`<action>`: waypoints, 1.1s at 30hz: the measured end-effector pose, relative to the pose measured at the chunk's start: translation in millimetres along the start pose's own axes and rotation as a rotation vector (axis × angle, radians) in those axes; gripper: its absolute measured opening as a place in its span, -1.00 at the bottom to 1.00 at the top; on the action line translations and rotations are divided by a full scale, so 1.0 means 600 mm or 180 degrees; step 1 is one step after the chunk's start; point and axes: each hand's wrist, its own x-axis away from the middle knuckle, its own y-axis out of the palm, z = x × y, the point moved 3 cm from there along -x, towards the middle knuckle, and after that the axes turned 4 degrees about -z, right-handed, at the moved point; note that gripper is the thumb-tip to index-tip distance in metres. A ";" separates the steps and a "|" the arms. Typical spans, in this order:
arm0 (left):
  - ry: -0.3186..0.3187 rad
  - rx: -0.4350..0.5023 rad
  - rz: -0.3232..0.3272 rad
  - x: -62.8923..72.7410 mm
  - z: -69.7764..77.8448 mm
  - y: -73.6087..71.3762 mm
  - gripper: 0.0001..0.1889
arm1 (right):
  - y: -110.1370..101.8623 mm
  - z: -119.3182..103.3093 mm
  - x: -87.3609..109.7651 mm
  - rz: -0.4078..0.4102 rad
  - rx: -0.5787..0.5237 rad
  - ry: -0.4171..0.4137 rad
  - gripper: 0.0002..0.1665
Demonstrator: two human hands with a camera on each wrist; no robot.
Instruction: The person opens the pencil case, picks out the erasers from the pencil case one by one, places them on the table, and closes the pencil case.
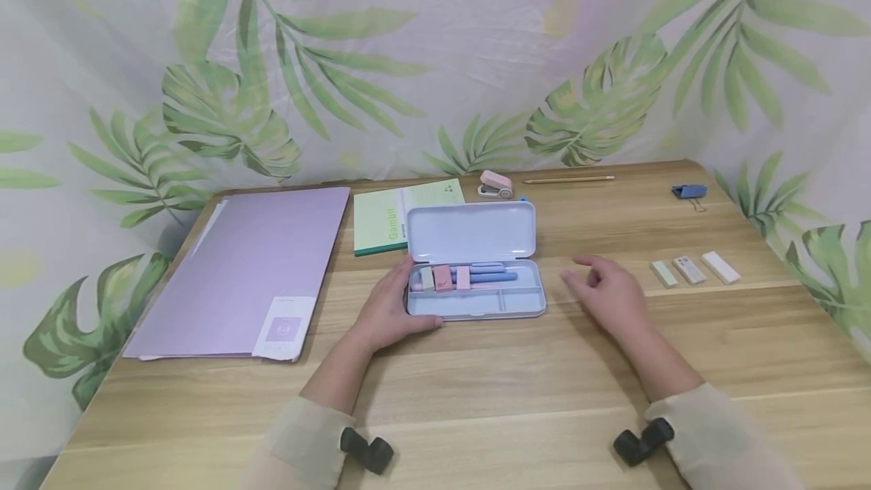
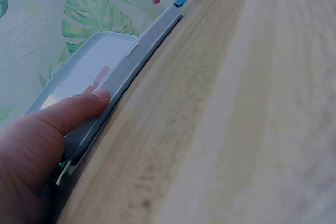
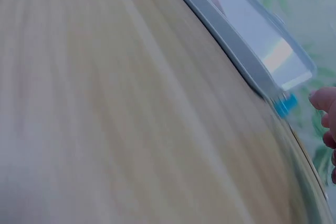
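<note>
1. Nearest, on the wood-grain desk (image 1: 490, 399), come the two forearms in pale sleeves (image 1: 309, 429).
2. The left hand (image 1: 389, 312) grips the left end of the pencil case (image 1: 524, 302); its thumb lies on the front edge, and its fingers are bent around the side.
3. The right hand (image 1: 608, 299) is just beside the case, at its right, with fingers loosely bent and holding nothing.
4. The case stands open in the middle of the desk, between the hands. It is pale blue, smooth and shiny, with rounded corners, and its lid (image 1: 469, 233) is raised at the back.
5. Its long rear compartment contains slender blue pens (image 1: 502, 277) and three blocks like erasers: one pale green (image 1: 427, 279), one pink (image 1: 442, 278), one light pink (image 1: 463, 277). A divider splits the front part in two.
6. Right of the right hand, three more small rectangular blocks (image 1: 689, 270) lie in a row, apart.
7. At left is a flat, smooth purple folder (image 1: 238, 278).
8. Farther back are a green notebook (image 1: 377, 218), a pink-and-white stapler (image 1: 495, 184), a thin pencil (image 1: 568, 180) and a blue binder clip (image 1: 689, 191).
9. Behind hangs leaf-printed cloth (image 1: 476, 51).
</note>
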 end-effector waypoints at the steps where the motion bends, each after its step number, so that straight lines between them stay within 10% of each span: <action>1: -0.0013 0.0007 0.0002 0.000 0.000 0.000 0.30 | 0.010 -0.012 -0.003 -0.0029 -0.0018 -0.0044 -0.35; 18: -0.0021 0.0035 -0.0005 0.003 -0.001 -0.004 0.31 | 0.125 -0.164 -0.014 -0.0333 0.0281 -0.0740 -0.42; 33: -0.0038 0.0025 -0.0004 0.004 0.000 -0.003 0.28 | 0.147 -0.183 -0.019 -0.0290 0.0482 -0.0664 -0.48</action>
